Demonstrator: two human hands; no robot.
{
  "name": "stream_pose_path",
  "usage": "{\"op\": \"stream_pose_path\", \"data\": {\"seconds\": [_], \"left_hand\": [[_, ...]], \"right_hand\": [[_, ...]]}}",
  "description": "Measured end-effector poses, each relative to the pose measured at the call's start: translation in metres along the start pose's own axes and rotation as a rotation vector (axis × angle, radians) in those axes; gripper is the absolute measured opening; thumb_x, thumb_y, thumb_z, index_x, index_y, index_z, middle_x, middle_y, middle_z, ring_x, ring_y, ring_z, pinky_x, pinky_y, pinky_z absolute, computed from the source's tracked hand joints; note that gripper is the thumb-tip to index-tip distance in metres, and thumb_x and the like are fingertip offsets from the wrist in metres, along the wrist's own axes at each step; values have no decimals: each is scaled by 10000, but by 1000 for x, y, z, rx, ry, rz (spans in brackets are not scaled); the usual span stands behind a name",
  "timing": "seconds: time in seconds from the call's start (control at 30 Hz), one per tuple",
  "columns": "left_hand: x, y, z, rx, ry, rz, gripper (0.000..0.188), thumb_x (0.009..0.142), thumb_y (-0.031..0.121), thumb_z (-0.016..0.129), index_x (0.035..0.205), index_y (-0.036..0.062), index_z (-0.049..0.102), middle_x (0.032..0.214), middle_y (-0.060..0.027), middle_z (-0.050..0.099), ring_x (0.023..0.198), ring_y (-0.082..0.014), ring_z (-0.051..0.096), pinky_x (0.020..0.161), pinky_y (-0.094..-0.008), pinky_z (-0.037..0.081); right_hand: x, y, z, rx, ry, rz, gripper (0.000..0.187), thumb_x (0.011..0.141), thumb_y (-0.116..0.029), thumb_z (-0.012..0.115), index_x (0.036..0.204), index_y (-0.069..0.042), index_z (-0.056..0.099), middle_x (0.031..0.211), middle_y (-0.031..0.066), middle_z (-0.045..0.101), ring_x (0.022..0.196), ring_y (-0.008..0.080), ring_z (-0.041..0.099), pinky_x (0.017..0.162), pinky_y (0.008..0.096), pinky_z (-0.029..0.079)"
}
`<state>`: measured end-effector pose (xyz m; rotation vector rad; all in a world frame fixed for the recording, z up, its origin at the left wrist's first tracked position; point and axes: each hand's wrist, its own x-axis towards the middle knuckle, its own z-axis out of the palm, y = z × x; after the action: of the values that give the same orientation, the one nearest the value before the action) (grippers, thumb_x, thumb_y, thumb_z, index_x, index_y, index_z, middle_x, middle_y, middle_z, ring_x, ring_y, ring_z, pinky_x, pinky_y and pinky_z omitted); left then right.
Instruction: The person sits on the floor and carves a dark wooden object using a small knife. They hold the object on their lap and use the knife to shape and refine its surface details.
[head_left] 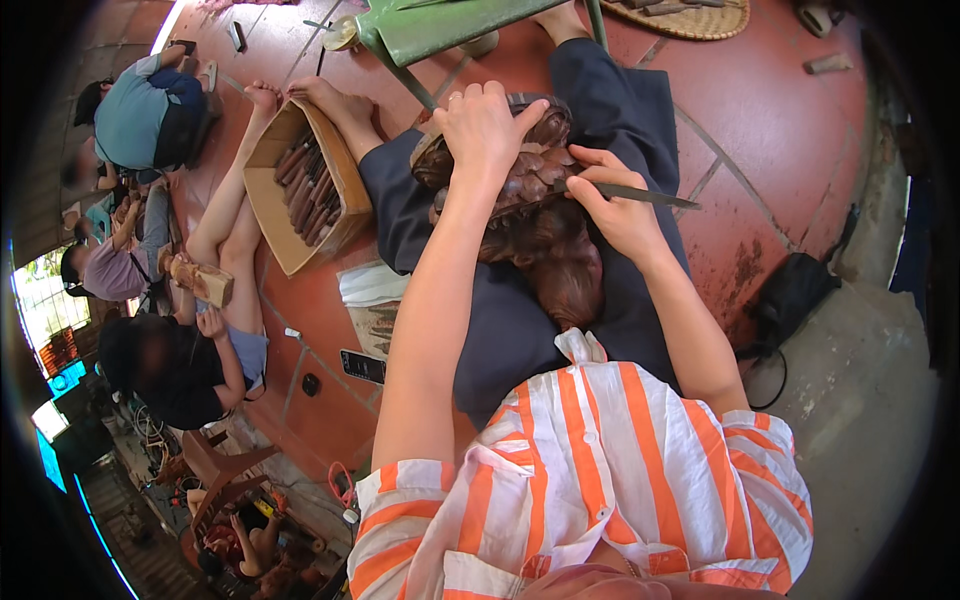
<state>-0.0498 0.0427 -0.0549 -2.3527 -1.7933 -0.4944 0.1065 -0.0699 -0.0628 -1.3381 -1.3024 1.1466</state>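
A dark brown wood carving [570,262] with rounded, scale-like relief rests on my lap, between my legs. My left hand [482,128] lies over its far end, fingers curled over the edge and thumb out to the right, holding it. In my right hand [618,208] is a flat, dark, narrow metal tool [655,196], pinched between thumb and fingers against the carving's right side. One end of the tool points out to the right; its other end lies on the carving's surface, and I cannot tell its exact kind.
A cardboard box [345,190] of wooden-handled tools stands at my left. Ahead is a green metal stool [440,35]; beyond it lies a woven tray [700,22]. A phone [362,366] and white cloth [372,284] lie left. Another person [165,365] holds a wooden block [205,283].
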Motion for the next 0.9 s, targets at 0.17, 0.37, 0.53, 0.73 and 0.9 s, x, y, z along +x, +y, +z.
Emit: {"op": "stream_pose_path", "data": {"seconds": [0.17, 0.37, 0.53, 0.73, 0.9], "left_hand": [[0, -1, 2, 11, 13, 2, 537, 709, 557, 696, 791, 29, 651, 783, -149, 664, 777, -330, 642, 671, -466, 478], [-1, 0, 1, 3, -17, -16, 521, 697, 549, 710, 787, 39, 651, 789, -117, 656, 799, -306, 633, 683, -455, 454], [0, 1, 4, 3, -9, -14, 512, 689, 544, 719, 778, 44, 652, 805, -105, 654, 825, -295, 626, 695, -458, 442], [3, 0, 1, -12, 3, -21, 508, 688, 535, 722, 773, 40, 650, 796, -113, 652, 825, -301, 624, 697, -460, 440], [0, -1, 1, -12, 0, -4, 525, 711, 548, 697, 757, 28, 634, 776, -148, 661, 787, -338, 634, 665, -475, 471]], "right_hand": [[0, -5, 2, 13, 9, 64, 217, 825, -179, 641, 826, 33, 688, 1226, 197, 568, 1133, 280, 547, 936, 344, 416], [0, 3, -1, 31, 5, 10, 235, 834, -189, 642, 849, 41, 689, 1214, 200, 572, 1120, 283, 554, 935, 343, 417], [0, -7, 9, -49, 79, 4, 223, 827, -175, 639, 835, 42, 691, 1198, 200, 588, 1097, 277, 568, 920, 344, 427], [7, 18, -6, 216, 22, 109, 242, 840, -194, 634, 807, 39, 689, 1075, 173, 640, 1149, 273, 526, 903, 361, 437], [5, 2, 8, 97, 5, 60, 231, 850, -194, 631, 819, 25, 696, 1077, 201, 629, 1186, 285, 498, 939, 351, 409]]}}
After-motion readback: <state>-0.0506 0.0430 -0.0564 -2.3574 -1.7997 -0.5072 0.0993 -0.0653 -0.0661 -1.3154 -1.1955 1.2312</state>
